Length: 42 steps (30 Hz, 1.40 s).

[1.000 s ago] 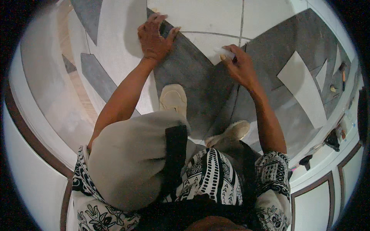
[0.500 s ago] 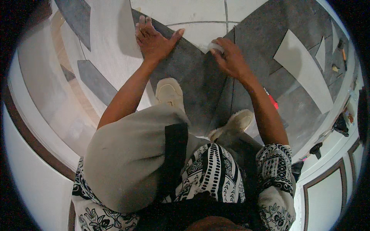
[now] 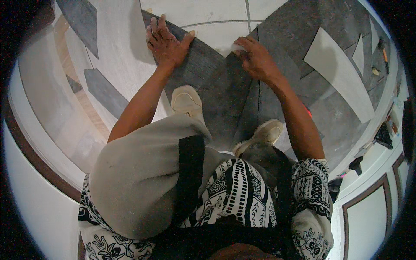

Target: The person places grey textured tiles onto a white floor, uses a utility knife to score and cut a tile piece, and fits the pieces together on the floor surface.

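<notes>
My left hand [image 3: 167, 47] lies with its fingers spread near the far corner of a dark grey floor plank [image 3: 203, 58]. The plank slants across the floor beyond my shoes. My right hand [image 3: 255, 58] is closed round a small whitish object [image 3: 236, 47], mostly hidden by the fingers. It rests by the plank's far right end, where that meets other dark grey planks [image 3: 281, 47]. Pale square tiles [image 3: 216, 32] with grey joints show just beyond both hands.
Offcuts lie around: a long pale piece [image 3: 340, 73] on the right and a dark grey piece [image 3: 105, 92] on the left. A tool with an orange handle [image 3: 385, 54] lies far right. My left shoe [image 3: 186, 100] and right shoe [image 3: 267, 131] stand among the planks.
The whole view has shifted slightly. My right fingers have turned further over the whitish object, so less of it shows. My left hand stays on the plank, its fingers a little more bent.
</notes>
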Tool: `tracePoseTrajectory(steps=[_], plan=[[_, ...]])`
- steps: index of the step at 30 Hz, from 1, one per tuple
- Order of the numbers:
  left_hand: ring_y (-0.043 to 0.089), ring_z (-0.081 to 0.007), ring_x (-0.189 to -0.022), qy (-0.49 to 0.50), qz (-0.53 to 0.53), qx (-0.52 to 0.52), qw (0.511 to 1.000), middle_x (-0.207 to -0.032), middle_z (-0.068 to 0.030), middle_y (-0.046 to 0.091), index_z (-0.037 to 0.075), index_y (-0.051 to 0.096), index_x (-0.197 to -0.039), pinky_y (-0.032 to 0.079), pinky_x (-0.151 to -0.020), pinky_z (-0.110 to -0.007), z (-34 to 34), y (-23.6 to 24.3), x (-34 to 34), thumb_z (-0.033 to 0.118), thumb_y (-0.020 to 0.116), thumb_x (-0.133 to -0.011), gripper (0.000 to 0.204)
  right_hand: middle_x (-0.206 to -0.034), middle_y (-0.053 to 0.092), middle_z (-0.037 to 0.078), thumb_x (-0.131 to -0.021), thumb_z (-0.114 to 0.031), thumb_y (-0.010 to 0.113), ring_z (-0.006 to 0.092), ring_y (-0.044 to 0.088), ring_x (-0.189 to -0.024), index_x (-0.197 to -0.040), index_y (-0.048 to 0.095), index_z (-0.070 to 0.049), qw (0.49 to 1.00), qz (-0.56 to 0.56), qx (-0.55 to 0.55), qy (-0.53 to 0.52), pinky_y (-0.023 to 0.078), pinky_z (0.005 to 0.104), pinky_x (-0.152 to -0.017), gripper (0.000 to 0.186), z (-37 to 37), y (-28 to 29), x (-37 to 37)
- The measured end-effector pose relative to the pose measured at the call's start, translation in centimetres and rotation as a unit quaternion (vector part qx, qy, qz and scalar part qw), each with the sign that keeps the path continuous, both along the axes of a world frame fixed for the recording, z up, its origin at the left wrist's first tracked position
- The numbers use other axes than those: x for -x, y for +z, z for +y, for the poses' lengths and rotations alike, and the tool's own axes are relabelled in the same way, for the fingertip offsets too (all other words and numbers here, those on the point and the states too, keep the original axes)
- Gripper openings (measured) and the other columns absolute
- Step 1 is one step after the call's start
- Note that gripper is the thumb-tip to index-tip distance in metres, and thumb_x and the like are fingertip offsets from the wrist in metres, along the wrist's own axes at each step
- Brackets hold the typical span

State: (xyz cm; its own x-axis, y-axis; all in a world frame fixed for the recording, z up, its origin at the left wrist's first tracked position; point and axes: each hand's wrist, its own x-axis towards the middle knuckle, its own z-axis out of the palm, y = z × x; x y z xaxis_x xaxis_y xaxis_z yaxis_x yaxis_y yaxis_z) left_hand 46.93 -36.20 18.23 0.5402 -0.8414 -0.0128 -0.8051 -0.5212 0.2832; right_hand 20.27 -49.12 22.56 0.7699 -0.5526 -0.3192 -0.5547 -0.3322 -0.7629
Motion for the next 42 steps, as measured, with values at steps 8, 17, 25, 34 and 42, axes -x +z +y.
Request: tracePoseTrajectory(steps=[8, 17, 25, 34, 42], plan=[[0.009, -0.0476, -0.154, -0.006, 0.038, -0.028, 0.999, -0.168, -0.0250, 0.012, 0.005, 0.008, -0.162, 0.011, -0.123, -0.061, 0.3, -0.2, -0.5, 0.083, 0.073, -0.068, 0.138, -0.119, 0.067, 0.019, -0.095, -0.012, 0.069, 0.0405, 0.064, -0.109, -0.125, 0.063, -0.004, 0.996, -0.056, 0.075, -0.007, 0.052, 0.0465, -0.092, 0.031, -0.1, 0.0, 2.5], [-0.004, -0.0496, -0.156, -0.019, 0.039, -0.185, 0.982, -0.167, -0.0344, -0.003, -0.008, -0.007, -0.160, 0.005, -0.125, -0.062, -0.3, 0.2, -1.3, 0.094, 0.070, -0.056, 0.165, -0.105, 0.070, 0.010, -0.099, -0.020, 0.071, 0.0205, 0.066, -0.096, -0.128, 0.064, -0.009, 0.983, -0.032, -0.028, -0.177, 0.053, 0.0347, -0.086, 0.032, -0.4, 1.1, 3.0], [0.000, -0.0545, -0.155, -0.028, 0.055, -0.220, 0.973, -0.167, -0.0359, 0.000, -0.009, 0.002, -0.160, 0.007, -0.123, -0.065, -1.0, 1.6, 0.6, 0.088, 0.066, -0.071, 0.147, -0.099, 0.068, 0.004, -0.095, -0.024, 0.077, 0.0132, 0.063, -0.088, -0.113, 0.065, -0.005, 0.950, -0.131, 0.018, -0.282, 0.052, 0.0310, -0.083, 0.028, -2.6, 0.1, 1.9], [-0.009, -0.0549, -0.154, 0.000, 0.107, -0.203, 0.973, -0.168, -0.0319, -0.009, -0.006, -0.005, -0.161, 0.005, -0.118, -0.074, -1.0, 2.7, 2.5, 0.092, 0.066, -0.067, 0.154, -0.093, 0.068, 0.001, -0.090, -0.026, 0.083, 0.0092, 0.060, -0.085, -0.103, 0.070, -0.006, 0.928, -0.153, 0.091, -0.328, 0.048, 0.0257, -0.076, 0.027, -4.0, -0.1, 2.4], [-0.008, -0.0543, -0.154, -0.009, 0.100, -0.204, 0.974, -0.169, -0.0305, -0.007, -0.004, -0.006, -0.162, 0.006, -0.119, -0.073, -2.7, 3.6, 3.1, 0.091, 0.068, -0.066, 0.154, -0.092, 0.070, 0.007, -0.091, -0.030, 0.081, 0.0165, 0.063, -0.081, -0.111, 0.072, -0.003, 0.904, -0.015, 0.227, -0.361, 0.051, 0.0339, -0.079, 0.035, -9.2, 0.0, 3.8]])
